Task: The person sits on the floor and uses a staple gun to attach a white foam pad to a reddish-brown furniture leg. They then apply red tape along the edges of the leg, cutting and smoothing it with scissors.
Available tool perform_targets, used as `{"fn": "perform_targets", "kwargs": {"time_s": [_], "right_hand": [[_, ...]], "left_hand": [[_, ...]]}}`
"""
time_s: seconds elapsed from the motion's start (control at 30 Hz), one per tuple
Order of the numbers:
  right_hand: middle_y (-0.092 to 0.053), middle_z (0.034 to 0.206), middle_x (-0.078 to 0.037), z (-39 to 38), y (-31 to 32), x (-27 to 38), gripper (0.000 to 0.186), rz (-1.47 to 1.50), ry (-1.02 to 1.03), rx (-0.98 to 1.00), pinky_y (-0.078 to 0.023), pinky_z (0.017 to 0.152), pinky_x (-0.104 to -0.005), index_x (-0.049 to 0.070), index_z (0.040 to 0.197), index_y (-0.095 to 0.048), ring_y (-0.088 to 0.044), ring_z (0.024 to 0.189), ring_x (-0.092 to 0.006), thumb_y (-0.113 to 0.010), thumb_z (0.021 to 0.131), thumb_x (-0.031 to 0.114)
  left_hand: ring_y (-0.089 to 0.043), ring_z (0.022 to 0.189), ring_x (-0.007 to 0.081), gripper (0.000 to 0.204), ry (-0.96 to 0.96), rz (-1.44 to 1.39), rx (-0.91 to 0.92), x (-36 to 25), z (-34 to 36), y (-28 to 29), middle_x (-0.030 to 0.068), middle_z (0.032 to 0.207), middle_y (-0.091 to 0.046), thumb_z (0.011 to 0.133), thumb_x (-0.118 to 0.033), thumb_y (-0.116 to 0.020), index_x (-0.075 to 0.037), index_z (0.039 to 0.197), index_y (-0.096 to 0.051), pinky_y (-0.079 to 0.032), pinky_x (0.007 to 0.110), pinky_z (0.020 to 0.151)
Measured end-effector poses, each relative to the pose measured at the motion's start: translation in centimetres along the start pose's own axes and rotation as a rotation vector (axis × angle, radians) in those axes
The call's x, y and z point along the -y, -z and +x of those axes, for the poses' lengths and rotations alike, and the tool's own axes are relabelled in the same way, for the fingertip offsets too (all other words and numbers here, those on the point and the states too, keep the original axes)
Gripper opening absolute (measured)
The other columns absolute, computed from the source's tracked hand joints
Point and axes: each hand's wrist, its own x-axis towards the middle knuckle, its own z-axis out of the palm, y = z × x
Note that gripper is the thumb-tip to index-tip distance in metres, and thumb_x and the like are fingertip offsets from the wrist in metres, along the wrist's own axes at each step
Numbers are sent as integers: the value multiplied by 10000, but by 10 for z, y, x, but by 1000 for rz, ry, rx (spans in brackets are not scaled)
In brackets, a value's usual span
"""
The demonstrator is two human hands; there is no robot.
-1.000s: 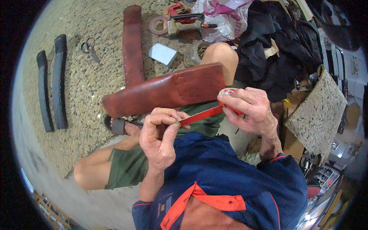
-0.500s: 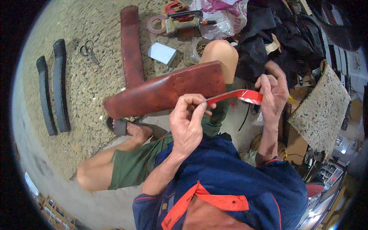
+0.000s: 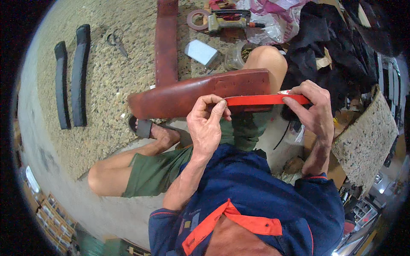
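A strip of red tape (image 3: 254, 100) stretches nearly level between my hands. My left hand (image 3: 207, 123) pinches its left end between thumb and forefinger. At the other end my right hand (image 3: 314, 106) is closed on the tape, thumb below and fingers over it; a whitish bit shows by the fingertips. Just behind the tape, a padded red-brown leather piece (image 3: 179, 96) lies across my leg, with small marks near its right end. A second red-brown leather piece (image 3: 167, 42) lies beyond it on the foam mat.
Two dark padded strips (image 3: 80, 77) and scissors (image 3: 117, 44) lie on the speckled foam mat (image 3: 111, 85) at left. Beyond my knee are a white block (image 3: 200, 52), a tape roll (image 3: 197, 19), a staple gun (image 3: 228, 22) and a small tub (image 3: 234, 57). Black material (image 3: 311, 38) heaps at right.
The tape has gone from a curled, slanting piece to a straight, nearly level one. My right hand has turned over it and changed its grip. The whole view has shifted.
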Motion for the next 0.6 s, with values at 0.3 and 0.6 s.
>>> {"fn": "perform_targets", "kwargs": {"time_s": [0.3,0.6], "right_hand": [[-702,855,-129,23,-4,22,226,-22,26,-72,-526,681,-399,37,1006,-741,-675,761,-312,-841,805,63],[-645,816,-121,26,-3,23,206,-64,87,-28,-507,705,-415,31,963,-717,-644,787,-321,-841,805,75]], "left_hand": [[-701,714,126,69,-12,-12,-94,0,18,5,81,856,-730,998,-28,-724,17,1044,-698,-589,264,618],[-697,659,122,82,-44,127,-184,0,30,6,91,792,-726,986,-21,-735,25,1010,-671,-551,241,552]]}}
